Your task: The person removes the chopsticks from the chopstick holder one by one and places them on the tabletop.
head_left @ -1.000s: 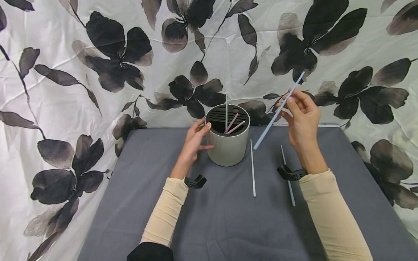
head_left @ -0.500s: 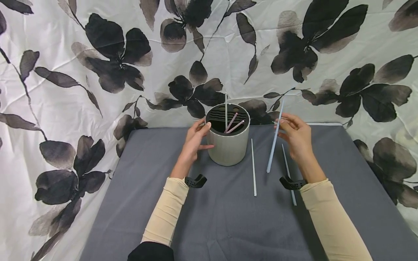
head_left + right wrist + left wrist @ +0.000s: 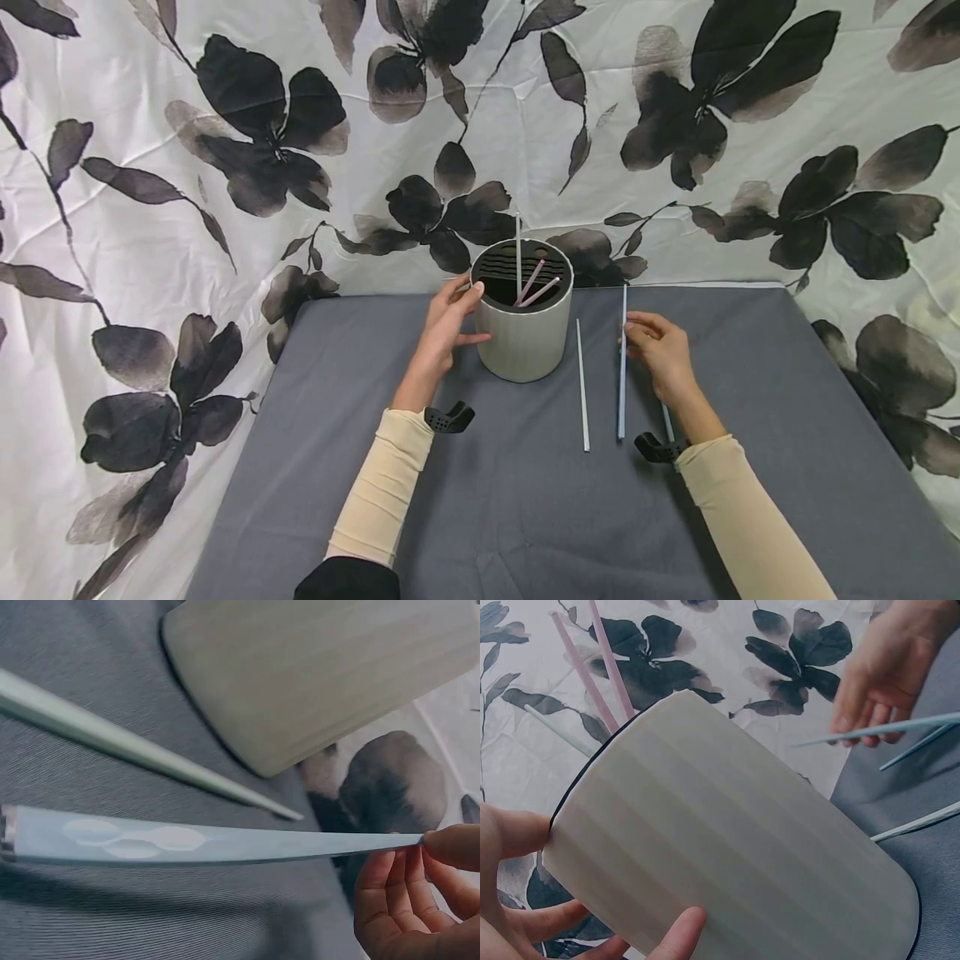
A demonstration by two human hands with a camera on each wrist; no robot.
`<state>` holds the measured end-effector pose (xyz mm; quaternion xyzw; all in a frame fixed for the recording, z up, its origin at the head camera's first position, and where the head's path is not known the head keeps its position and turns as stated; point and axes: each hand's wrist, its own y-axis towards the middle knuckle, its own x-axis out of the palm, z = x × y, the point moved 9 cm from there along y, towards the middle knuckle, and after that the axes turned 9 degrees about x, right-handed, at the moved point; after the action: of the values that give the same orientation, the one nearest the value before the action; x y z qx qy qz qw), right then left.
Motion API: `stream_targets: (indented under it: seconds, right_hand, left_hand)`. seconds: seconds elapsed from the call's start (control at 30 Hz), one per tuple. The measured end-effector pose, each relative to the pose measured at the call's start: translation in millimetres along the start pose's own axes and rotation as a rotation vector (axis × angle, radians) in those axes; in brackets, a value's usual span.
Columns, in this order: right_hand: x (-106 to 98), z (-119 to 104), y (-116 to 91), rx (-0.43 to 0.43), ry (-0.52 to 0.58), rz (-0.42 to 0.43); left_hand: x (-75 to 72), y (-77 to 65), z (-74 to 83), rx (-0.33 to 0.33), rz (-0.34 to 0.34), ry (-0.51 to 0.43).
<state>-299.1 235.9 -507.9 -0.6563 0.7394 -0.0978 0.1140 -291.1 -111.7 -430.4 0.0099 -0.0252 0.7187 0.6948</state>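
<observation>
lowered and swung in since the earlier frames, the right hand (image 3: 663, 350) now brings its blue stick (image 3: 622, 375) down close to the gray tabletop cloth (image 3: 480, 492), and the stick, slanted before, now points almost straight away from the person. thumb and fingertips of this hand pinch the stick toward its far end; the rest of it runs back toward the person, just left of the hand, and whether it touches the cloth cannot be told. left of that hand, past the blue stick, a pale stick (image 3: 582, 392) lies on the cloth. a second bluish stick (image 3: 667, 423) lies below the hand, partly covered by the wrist and its black wristband (image 3: 658, 448). the left hand (image 3: 450, 325) is where it was, fingers curved against the rim and side of a light gray round container (image 3: 522, 346), which stands upright just right of it, between the two hands. up and right from the left hand's fingertips, two pink sticks (image 3: 545, 289) lean in the container's opening beside an upright whitish stick (image 3: 518, 250). beyond both hands hangs white fabric with dark flowers (image 3: 262, 92).
</observation>
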Motion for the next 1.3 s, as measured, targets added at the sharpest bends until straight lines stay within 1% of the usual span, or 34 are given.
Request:
stream_targets:
  seconds: [0.2,0.33,0.4,0.5,0.63,0.73,0.8,0.83,0.93,1.13,1.3]
  right_hand:
    - [6,21,2,-0.019,-0.143,0.022]
    - [11,30,1,-0.048,-0.237,0.034]
    - [13,33,1,-0.064,-0.303,0.049]
    - [16,34,2,-0.098,-0.423,0.089]
    - [19,31,1,-0.172,-0.569,0.163]
    - [21,26,-2,-0.233,-0.651,0.207]
    - [23,25,-3,-0.258,-0.681,0.224]
    - [23,24,-4,-0.268,-0.693,0.233]
    - [23,24,-5,-0.274,-0.681,0.232]
    - [20,28,-4,-0.247,-0.646,0.217]
    - [22,28,-4,-0.214,-0.584,0.162]
  left_hand:
    - [-0.4,-0.1,-1.1,0.001,0.006,-0.004]
    - [0.1,-0.4,-1.0,0.004,0.004,-0.004]
    - [0.0,-0.8,-1.7,0.0,0.004,-0.002]
    - [-0.6,-0.9,-3.2,-0.009,0.01,-0.001]
    - [0.2,0.0,-2.9,-0.007,0.012,0.0]
    - [1.0,-0.1,-1.8,-0.004,0.012,0.0]
    - [1.3,-0.5,-1.7,-0.003,0.013,-0.001]
    - [1.1,-0.7,-1.5,-0.003,0.013,-0.001]
    - [0.5,-1.1,-1.6,0.0,0.015,-0.001]
    - [1.6,-1.9,-2.1,0.002,0.008,0.003]
    - [2.0,-1.9,-1.1,0.008,0.011,0.012]
